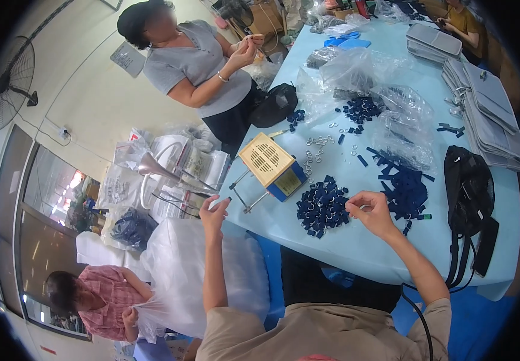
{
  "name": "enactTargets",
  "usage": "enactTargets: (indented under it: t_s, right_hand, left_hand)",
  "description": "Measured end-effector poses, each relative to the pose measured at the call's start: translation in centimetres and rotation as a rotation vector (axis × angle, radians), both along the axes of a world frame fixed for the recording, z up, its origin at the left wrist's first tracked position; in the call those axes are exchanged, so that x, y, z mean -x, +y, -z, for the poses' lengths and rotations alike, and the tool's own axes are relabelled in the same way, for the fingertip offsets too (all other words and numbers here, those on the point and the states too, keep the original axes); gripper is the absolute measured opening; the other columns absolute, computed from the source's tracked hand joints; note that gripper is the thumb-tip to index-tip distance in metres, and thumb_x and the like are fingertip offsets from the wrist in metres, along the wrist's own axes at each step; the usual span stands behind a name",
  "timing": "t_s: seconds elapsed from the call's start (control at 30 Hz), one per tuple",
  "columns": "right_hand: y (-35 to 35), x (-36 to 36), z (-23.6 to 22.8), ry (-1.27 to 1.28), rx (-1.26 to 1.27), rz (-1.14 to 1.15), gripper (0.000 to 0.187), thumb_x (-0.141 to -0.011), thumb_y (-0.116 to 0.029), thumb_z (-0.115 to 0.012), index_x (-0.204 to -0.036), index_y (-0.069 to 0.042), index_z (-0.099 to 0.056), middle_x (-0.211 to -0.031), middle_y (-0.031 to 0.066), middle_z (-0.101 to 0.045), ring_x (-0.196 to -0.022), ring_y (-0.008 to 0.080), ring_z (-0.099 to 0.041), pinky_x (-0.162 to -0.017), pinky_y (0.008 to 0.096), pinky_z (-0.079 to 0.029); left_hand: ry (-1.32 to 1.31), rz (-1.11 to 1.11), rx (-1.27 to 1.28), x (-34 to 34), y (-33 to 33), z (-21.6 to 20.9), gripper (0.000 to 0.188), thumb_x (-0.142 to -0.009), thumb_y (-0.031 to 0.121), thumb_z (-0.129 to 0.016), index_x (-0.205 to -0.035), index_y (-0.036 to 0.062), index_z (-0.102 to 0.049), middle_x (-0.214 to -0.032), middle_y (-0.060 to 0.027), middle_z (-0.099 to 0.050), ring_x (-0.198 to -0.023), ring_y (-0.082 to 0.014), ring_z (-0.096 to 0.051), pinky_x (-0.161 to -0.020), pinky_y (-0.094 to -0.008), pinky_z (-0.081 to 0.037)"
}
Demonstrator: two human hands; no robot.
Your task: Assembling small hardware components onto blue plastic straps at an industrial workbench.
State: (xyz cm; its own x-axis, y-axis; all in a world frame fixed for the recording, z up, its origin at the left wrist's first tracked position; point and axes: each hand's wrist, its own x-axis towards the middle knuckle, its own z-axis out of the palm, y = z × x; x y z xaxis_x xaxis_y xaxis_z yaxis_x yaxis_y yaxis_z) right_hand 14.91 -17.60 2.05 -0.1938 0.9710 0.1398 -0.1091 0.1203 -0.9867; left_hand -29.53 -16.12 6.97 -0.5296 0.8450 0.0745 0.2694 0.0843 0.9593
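My left hand [213,214] is raised off the table's left edge, beside the metal rods of a wooden-topped box [267,161] with slots and a blue side. A small dark blue tab [230,199] shows at its fingertips. My right hand [370,212] is at the right side of a heap of dark blue fabric tabs with metal rings [321,207]. Its thumb and fingers are pinched together; whatever they hold is too small to make out. Loose blue strips [405,188] lie in another pile beyond that hand.
Metal rings [315,150] lie scattered on the light blue table [356,256]. Clear plastic bags [401,120], grey stacked pieces [485,114] and a black bag [467,186] are around them. One person [202,72] stands across the table; another [106,295] handles plastic at lower left.
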Motion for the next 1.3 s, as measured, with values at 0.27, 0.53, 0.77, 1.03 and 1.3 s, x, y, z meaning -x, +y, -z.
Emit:
enactTargets:
  t_s: [0.27,0.53,0.77,1.03,1.3]
  right_hand:
    - [-0.8,-0.1,-0.3,-0.055,-0.068,-0.017,0.017,-0.088,-0.009,-0.074,-0.102,-0.002,-0.071,-0.095,0.0063,-0.073,-0.086,0.0111,-0.069,-0.072,0.0263,-0.056]
    - [-1.9,0.7,-1.7,0.127,-0.144,-0.087,0.034,-0.083,-0.002,-0.076,-0.116,-0.003,-0.066,-0.106,0.0066,-0.071,-0.096,0.0135,-0.069,-0.082,0.0293,-0.056]
    - [-1.8,0.7,-1.3,0.12,-0.179,0.027,0.03,-0.083,-0.004,-0.076,-0.112,-0.003,-0.069,-0.094,0.0074,-0.073,-0.09,0.0145,-0.071,-0.078,0.0292,-0.057]
    - [-1.6,0.7,-0.7,0.102,-0.154,0.035,0.026,-0.083,0.001,-0.076,-0.108,-0.002,-0.07,-0.097,0.0069,-0.071,-0.09,0.0138,-0.069,-0.074,0.0262,-0.056]
    - [-1.2,0.7,-0.8,0.071,-0.093,-0.035,0.027,-0.085,0.0,-0.074,-0.111,-0.004,-0.069,-0.095,0.0055,-0.071,-0.087,0.012,-0.067,-0.073,0.0268,-0.055]
  left_hand:
    - [-0.033,0.366,-0.247,-16.4,-4.5,-3.0,0.035,-0.083,0.001,-0.079,-0.11,0.0009,-0.058,-0.092,-0.0112,-0.074,-0.058,-0.0043,-0.055,-0.052,-0.018,-0.042]
    - [-0.013,0.594,-0.3,-25.0,-4.8,-0.1,0.031,-0.084,0.0,-0.078,-0.108,-0.0006,-0.059,-0.092,-0.0084,-0.074,-0.06,-0.0019,-0.055,-0.052,-0.0163,-0.042]
    - [0.01,0.598,-0.301,-26.0,-4.6,-0.1,0.03,-0.084,0.002,-0.078,-0.108,-0.0002,-0.06,-0.09,-0.0067,-0.074,-0.06,-0.001,-0.054,-0.052,-0.016,-0.04]
    - [0.139,0.624,-0.282,-25.3,-4.8,0.4,0.031,-0.084,0.0,-0.077,-0.109,-0.0009,-0.058,-0.093,-0.0104,-0.075,-0.057,-0.0016,-0.053,-0.052,-0.0163,-0.041]
    - [0.081,0.667,-0.198,-24.7,-4.4,1.1,0.031,-0.085,0.0,-0.076,-0.111,-0.0006,-0.059,-0.093,-0.0109,-0.075,-0.057,-0.0038,-0.056,-0.051,-0.0183,-0.043]
